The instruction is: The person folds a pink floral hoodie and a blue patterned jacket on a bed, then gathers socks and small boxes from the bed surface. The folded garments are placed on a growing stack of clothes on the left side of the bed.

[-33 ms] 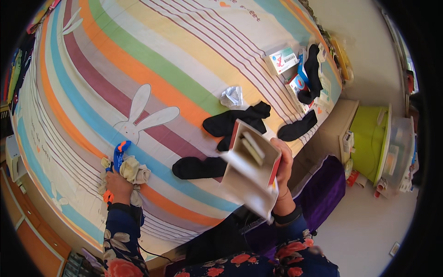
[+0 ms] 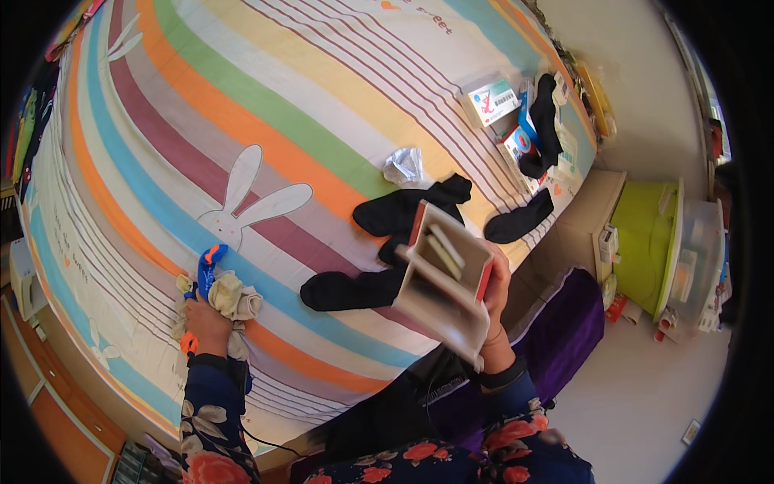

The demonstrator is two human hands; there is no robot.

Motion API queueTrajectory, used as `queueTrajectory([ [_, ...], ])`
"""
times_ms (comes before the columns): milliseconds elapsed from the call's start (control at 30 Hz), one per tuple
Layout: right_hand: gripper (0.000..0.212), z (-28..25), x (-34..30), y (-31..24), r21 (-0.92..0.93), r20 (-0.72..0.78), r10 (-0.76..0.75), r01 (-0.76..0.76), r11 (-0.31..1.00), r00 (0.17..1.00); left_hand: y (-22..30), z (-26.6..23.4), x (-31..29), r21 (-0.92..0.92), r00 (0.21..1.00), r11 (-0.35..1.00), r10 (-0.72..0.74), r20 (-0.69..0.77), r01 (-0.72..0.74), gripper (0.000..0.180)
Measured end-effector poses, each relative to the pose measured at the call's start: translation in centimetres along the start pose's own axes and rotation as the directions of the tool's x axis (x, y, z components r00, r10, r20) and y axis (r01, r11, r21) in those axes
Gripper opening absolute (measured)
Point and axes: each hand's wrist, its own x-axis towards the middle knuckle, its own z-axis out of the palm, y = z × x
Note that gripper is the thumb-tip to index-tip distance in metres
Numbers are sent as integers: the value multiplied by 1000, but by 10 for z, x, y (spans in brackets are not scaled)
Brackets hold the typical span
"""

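Observation:
My right hand (image 2: 498,292) grips an opened cardboard box (image 2: 484,284) with a red side, held up over the near right part of the bed. The box's flap hangs open, and pale flat pieces (image 2: 445,252) lie inside it. At the left, my left hand (image 2: 207,326) is closed on a bunch of socks. In that bunch are a blue sock (image 2: 206,278) with an orange patch and several beige socks (image 2: 234,298); the fingertips are partly hidden. Black socks (image 2: 347,291) lie beside and beyond the box, partly covered by it.
A crumpled silver wrapper (image 2: 403,165) lies beyond the black socks. Toward the far right edge sit a white box (image 2: 490,103), other small boxes and another black sock (image 2: 546,121). A striped sheet (image 2: 322,105) covers the bed. Right of it stand a green tub (image 2: 645,242) and purple cloth (image 2: 568,331).
The box in my right hand has tilted slightly, and its flap has shifted a little. My left hand stays on the socks.

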Motion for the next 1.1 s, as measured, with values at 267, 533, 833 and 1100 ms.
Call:
queueTrajectory([
  [267,95,2,-59,69,-605,81,-68,103,790,994,3,-2,2,2,1000,1000,-14,16,14,76],
  [533,109,-21,-65,48,-336,197,302,-226,915,933,2,-1,3,22,1000,1000,-23,16,22,74],
  [833,101,-4,-18,85,-363,428,459,-317,876,779,2,-4,-1,-79,1000,997,2,-7,-3,76],
  [1100,84,-44,8,12,-601,381,332,-43,798,863,1,-4,1,-35,999,999,-23,37,24,81],
])
